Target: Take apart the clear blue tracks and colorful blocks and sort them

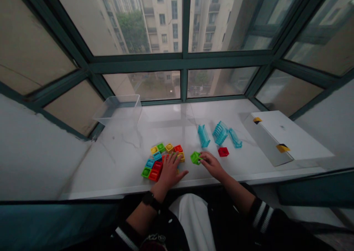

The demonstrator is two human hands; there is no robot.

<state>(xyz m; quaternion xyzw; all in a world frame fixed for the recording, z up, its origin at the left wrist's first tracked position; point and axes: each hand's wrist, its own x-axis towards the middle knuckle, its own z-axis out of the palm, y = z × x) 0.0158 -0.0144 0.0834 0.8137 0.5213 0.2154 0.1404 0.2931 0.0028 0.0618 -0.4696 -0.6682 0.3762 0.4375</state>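
On the white windowsill (124,158) lies a cluster of coloured cube blocks (156,160) in yellow, green, orange, red and blue. My left hand (169,171) rests flat on the cluster's right side, fingers spread. My right hand (211,164) pinches a single green cube (195,157) just right of the cluster. A lone red cube (223,151) sits a little further right. Three turquoise ribbed pieces (219,133) lie behind it.
A clear plastic tub (118,109) stands at the back left of the sill. A white box (276,136) with yellow tape lies at the right. Dark green window frames (182,62) rise directly behind. The sill's front edge runs just before my wrists.
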